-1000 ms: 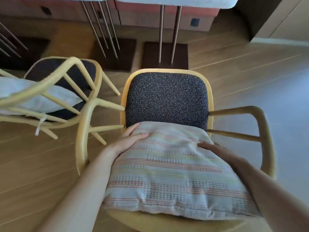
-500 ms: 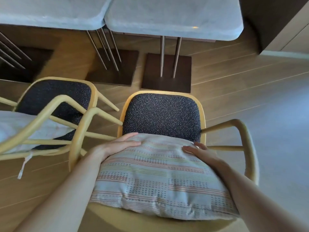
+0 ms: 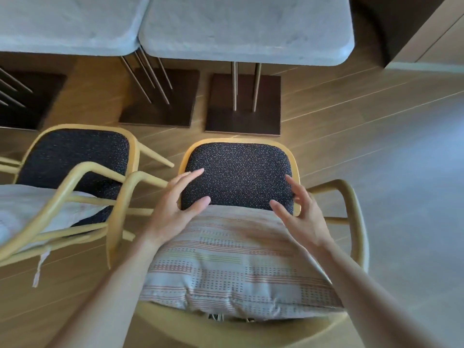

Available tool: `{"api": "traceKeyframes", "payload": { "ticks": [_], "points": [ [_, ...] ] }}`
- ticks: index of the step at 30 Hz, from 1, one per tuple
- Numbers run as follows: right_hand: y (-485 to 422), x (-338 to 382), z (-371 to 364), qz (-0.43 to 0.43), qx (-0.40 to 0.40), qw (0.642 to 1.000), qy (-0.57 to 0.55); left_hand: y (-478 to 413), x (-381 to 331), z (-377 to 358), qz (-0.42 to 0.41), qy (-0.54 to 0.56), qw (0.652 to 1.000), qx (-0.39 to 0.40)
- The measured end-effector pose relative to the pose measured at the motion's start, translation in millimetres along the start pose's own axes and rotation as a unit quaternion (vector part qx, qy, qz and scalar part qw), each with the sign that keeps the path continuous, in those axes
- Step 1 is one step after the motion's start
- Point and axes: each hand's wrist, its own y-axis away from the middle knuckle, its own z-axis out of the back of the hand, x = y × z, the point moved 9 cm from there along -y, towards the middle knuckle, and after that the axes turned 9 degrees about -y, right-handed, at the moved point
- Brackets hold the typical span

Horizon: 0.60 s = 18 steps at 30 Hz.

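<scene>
Both hands have lifted off the cushion (image 3: 233, 267); left hand (image 3: 173, 212) and right hand (image 3: 303, 217) hover open, fingers spread, over its far edge. Cushion lies on the near chair (image 3: 356, 222). Second chair (image 3: 75, 156) crowds its left armrest; grey bench (image 3: 246, 28) stands far; open floor (image 3: 406, 177) to the right.

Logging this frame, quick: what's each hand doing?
Left hand: open, holding nothing.
Right hand: open, holding nothing.
</scene>
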Motion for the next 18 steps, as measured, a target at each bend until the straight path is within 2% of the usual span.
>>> {"api": "traceKeyframes", "payload": {
  "ticks": [3, 8, 14, 18],
  "points": [
    [13.2, 67.6, -4.3, 0.104, 0.015, 0.994, -0.021, 10.1, -56.4, 33.0, -0.075, 0.027, 0.995, -0.054],
    [51.0, 148.5, 5.0, 0.2, -0.002, 0.976, -0.082, 42.5, -119.0, 66.4, -0.145, 0.087, 0.982, -0.083],
    [126.0, 183.8, 21.7, 0.267, -0.045, 0.961, -0.053, 98.6, -140.3, 76.1, -0.221, -0.015, 0.971, -0.094],
    [188.3, 182.5, 6.7, 0.286, -0.069, 0.955, -0.026, 150.1, -129.2, 83.3, -0.255, -0.039, 0.96, -0.107]
  ]
}}
